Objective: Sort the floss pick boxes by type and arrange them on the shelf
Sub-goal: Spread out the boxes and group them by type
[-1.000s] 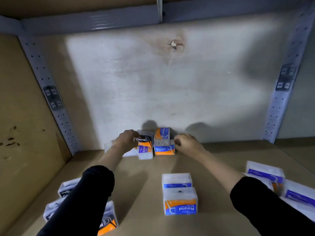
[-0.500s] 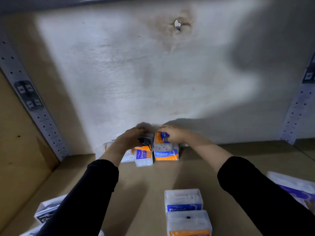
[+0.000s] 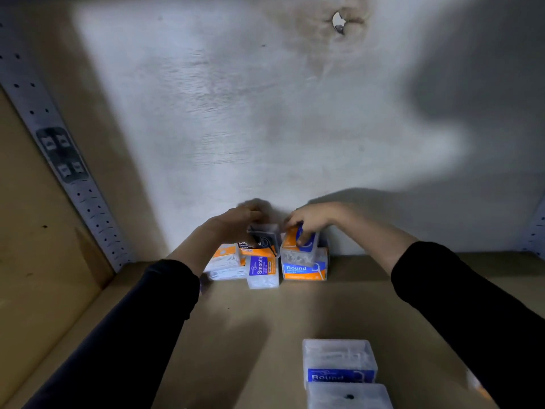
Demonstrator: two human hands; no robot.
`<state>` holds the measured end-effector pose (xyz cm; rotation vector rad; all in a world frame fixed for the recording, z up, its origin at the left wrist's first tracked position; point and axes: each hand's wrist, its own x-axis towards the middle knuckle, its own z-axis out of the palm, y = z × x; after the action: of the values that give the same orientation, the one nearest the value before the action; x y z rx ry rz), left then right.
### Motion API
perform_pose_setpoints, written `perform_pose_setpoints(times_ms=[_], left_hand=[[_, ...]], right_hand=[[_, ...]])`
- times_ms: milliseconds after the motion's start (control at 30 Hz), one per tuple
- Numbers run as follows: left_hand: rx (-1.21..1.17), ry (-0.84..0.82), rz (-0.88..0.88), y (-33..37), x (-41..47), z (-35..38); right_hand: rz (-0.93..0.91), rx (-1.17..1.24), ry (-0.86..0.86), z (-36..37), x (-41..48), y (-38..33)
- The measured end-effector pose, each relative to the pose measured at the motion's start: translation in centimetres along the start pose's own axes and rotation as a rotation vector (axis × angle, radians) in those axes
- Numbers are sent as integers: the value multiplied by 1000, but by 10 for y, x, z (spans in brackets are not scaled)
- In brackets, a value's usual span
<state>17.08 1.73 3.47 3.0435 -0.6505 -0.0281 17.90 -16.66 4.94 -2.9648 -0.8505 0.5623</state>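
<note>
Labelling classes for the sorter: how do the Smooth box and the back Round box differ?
Smooth box: purple-and-orange label, text running vertically. Back Round box: blue-and-orange label, text horizontal. Atop the Smooth box the left hand holds a black-labelled box; atop the Round box the right hand holds an orange-topped box. Both are clear plastic, side by side.

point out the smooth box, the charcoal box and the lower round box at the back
Smooth box (image 3: 261,267): head view, on its purple label.
Charcoal box (image 3: 258,246): head view, on its black label.
lower Round box (image 3: 303,270): head view, on its blue label.
</note>
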Motion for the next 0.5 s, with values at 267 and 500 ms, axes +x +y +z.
perform_pose_setpoints(times_ms=[267, 500], left_hand=[[-7, 68, 27, 0, 1, -1], [-32, 12, -70, 9, 2, 9]], right_hand=[[58, 102, 181, 17, -3, 14], [213, 249, 188, 26, -11, 21]])
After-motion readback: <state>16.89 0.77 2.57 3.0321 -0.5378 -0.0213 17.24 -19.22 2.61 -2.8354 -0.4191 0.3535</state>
